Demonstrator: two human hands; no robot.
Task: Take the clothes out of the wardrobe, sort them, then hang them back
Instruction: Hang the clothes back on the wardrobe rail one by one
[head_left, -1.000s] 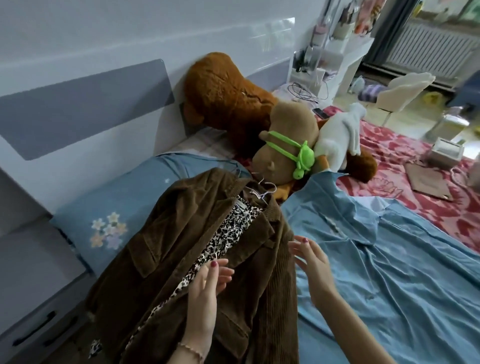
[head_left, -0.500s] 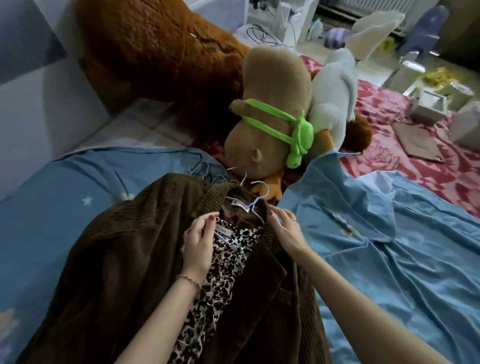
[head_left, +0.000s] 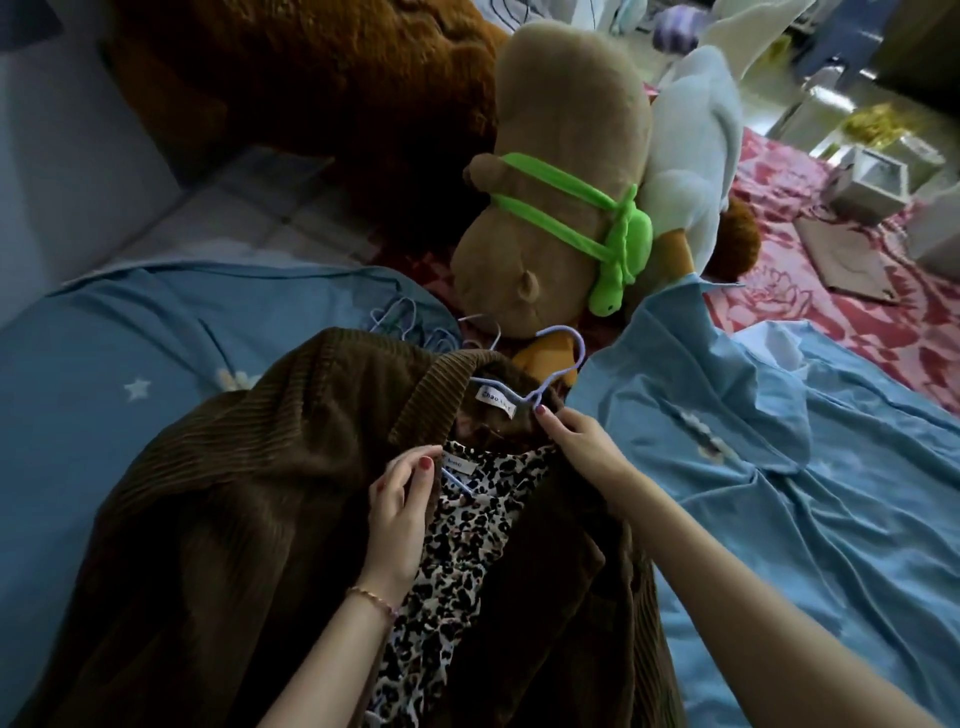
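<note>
A brown corduroy jacket (head_left: 218, 509) lies open on the bed with a leopard-print garment (head_left: 457, 561) inside it, both on pale blue wire hangers. My left hand (head_left: 400, 509) pinches the jacket's left lapel edge near the leopard garment's neck label. My right hand (head_left: 576, 441) pinches the jacket's hanger (head_left: 561, 364) at its neck, just under the hook, beside the collar label. A light blue shirt (head_left: 779, 493) lies spread flat to the right.
A tan plush toy with a green strap (head_left: 561, 208), a dark brown teddy bear (head_left: 322, 78) and a white plush (head_left: 696, 135) crowd the bed's head. More wire hangers (head_left: 405, 327) lie by the blue pillow (head_left: 104, 364). A red floral sheet (head_left: 831, 270) carries a brown paper bag and boxes.
The view has closed in on the jacket's collar. Both hands moved up from the jacket's front to its neck; the right hand now pinches the hanger's neck, the left holds the lapel edge.
</note>
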